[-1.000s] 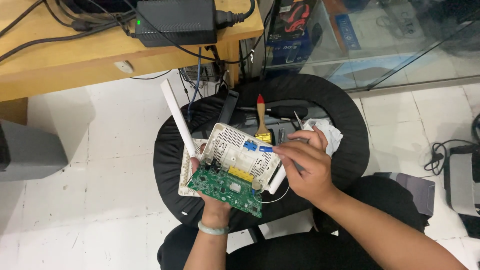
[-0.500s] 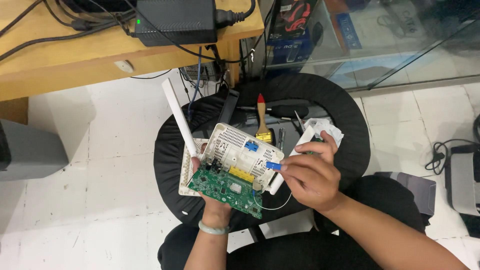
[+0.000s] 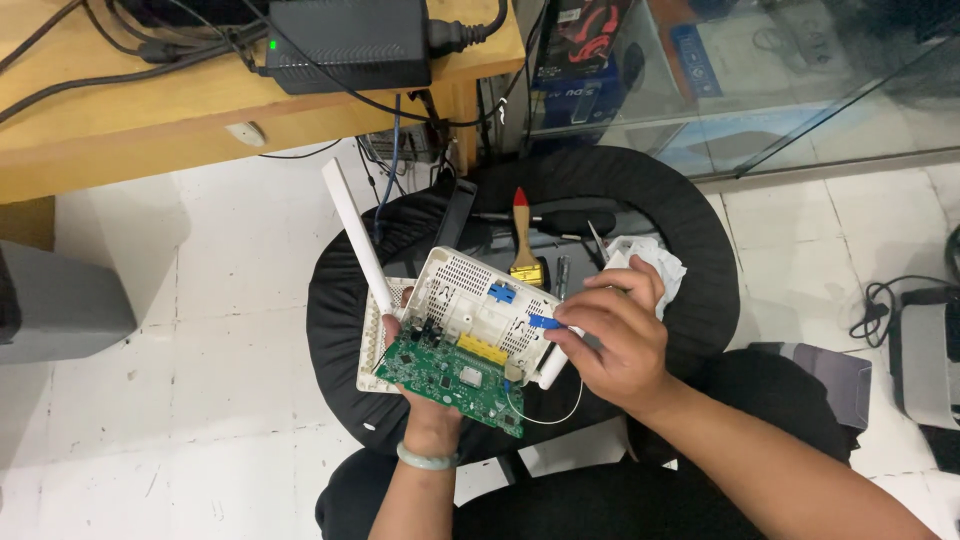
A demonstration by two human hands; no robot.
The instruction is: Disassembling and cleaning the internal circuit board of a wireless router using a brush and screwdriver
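Over a round black stool, held in the left hand: an opened white router with its green circuit board. Pinched in the right hand: a small blue connector. Just beyond: a paintbrush, a crumpled cloth.

White tiled floor, wooden desk, glass cabinet, round black stool.

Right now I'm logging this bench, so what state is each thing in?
Router shell: opened, held up.
Circuit board: lifted out, exposed.
White antenna: raised.
Blue connector: pinched by right hand.
Left hand: gripping board from below.
Brush: lying flat.
Black box: green light on.
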